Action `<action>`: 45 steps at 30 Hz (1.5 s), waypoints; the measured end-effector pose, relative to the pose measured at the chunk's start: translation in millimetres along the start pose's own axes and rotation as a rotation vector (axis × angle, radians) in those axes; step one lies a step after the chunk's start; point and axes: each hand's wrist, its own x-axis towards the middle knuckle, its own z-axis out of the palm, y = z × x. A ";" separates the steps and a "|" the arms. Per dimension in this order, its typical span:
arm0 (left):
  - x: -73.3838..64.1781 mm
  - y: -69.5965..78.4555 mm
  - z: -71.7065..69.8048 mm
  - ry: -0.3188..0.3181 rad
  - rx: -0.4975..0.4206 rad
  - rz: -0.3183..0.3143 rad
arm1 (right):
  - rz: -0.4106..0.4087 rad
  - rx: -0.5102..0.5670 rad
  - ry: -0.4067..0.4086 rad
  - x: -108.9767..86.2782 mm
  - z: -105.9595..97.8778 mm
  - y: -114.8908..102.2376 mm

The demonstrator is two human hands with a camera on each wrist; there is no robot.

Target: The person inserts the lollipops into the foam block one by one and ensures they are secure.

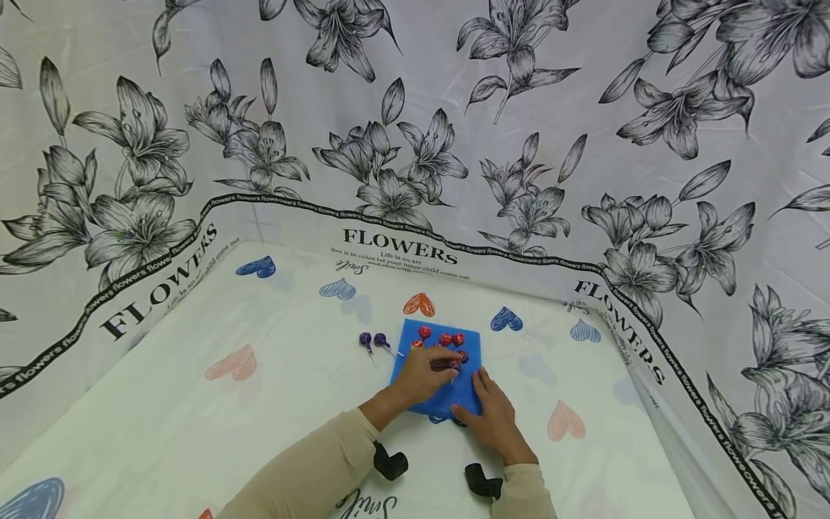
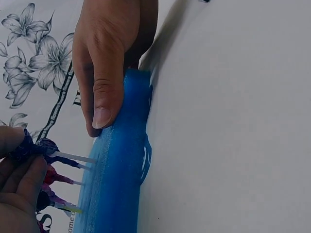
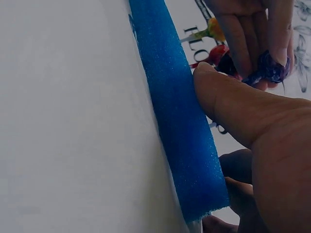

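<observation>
My left hand (image 1: 418,376) pinches a purple-wrapped lollipop (image 3: 273,67) between thumb and fingers, over the blue foam block (image 1: 447,400). In the left wrist view its white stick (image 2: 73,157) points at the block's face, the tip right at the foam. My right hand (image 1: 494,418) holds the block's near right corner, thumb (image 2: 104,104) on the face and fingers along the side. Several lollipops stand with their sticks in the foam, among them a red one (image 1: 424,332) and a yellow one (image 3: 216,30); my left hand partly hides them.
Two purple lollipops (image 1: 372,339) lie on the heart-print cloth (image 1: 311,346) left of the block. A black device (image 1: 390,463) shows at my left wrist, another (image 1: 483,481) at the right. A flower-print curtain (image 1: 272,151) hangs behind and around the cloth.
</observation>
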 end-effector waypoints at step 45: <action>0.8 1.1 -3.4 -0.020 -0.031 -0.112 | 0.018 0.002 -0.022 0.7 -2.8 -1.6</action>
